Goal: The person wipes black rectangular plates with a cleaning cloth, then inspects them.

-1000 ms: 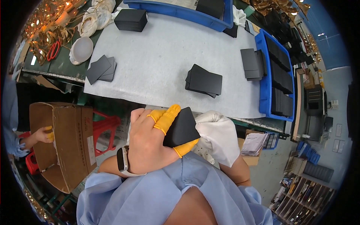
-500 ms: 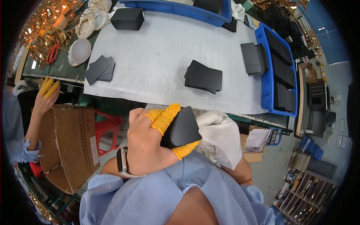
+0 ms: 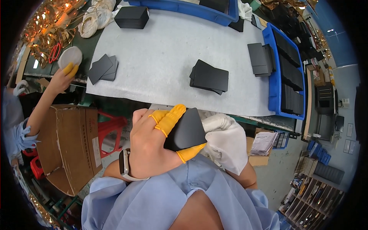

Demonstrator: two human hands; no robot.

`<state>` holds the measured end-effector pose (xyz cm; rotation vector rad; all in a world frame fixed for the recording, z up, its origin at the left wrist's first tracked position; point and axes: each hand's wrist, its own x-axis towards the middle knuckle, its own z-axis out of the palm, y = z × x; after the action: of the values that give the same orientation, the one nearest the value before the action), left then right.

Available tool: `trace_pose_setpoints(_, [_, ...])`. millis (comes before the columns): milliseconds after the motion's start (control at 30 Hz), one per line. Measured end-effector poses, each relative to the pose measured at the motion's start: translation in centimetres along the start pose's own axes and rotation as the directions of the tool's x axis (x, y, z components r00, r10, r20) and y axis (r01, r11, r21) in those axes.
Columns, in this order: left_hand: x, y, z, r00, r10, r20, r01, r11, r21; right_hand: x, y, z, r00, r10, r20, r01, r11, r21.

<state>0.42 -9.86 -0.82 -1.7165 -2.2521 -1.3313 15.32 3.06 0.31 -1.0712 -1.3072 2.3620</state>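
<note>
My left hand point(image 3: 151, 134), with yellow finger cots on the thumb and two fingers, grips a flat black rectangular plate point(image 3: 186, 130) by its edges in front of my body. A white glove covers my right hand point(image 3: 226, 138). Its fingers are curled against the plate's right edge, and their tips are hidden, so whatever they pinch does not show. Just beyond my hands, a loose stack of black plates point(image 3: 209, 76) lies on the white-covered table point(image 3: 153, 57). Several dark grey plates point(image 3: 102, 69) are fanned out farther left.
A tall black stack point(image 3: 131, 17) stands at the far left. Blue trays of black plates sit at the right point(image 3: 273, 92) and far edge point(image 3: 184, 11). A co-worker's hand point(image 3: 63, 78) touches a white round pad point(image 3: 70, 57). A cardboard box point(image 3: 73, 149) and red stool point(image 3: 111, 130) stand below.
The co-worker's hand has risen to the white round pad, which has shifted left and nearer. My hands and the plate have barely moved; the plate's right edge has turned slightly.
</note>
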Motion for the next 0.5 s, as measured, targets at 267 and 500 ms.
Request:
trace_pose_setpoints(267, [-0.03,-0.08,0.14,1.000,-0.004,0.011,0.004,1.000,0.000,0.04,0.45,-0.56,0.998,-0.005,0.063,0.001,0.998,0.070])
trace_pose_setpoints(500, [0.18,-0.05,-0.01,1.000,-0.002,0.020,0.002,1.000,0.008,-0.11,0.17,-0.78,0.993,0.044,0.111,-0.048,0.998,0.037])
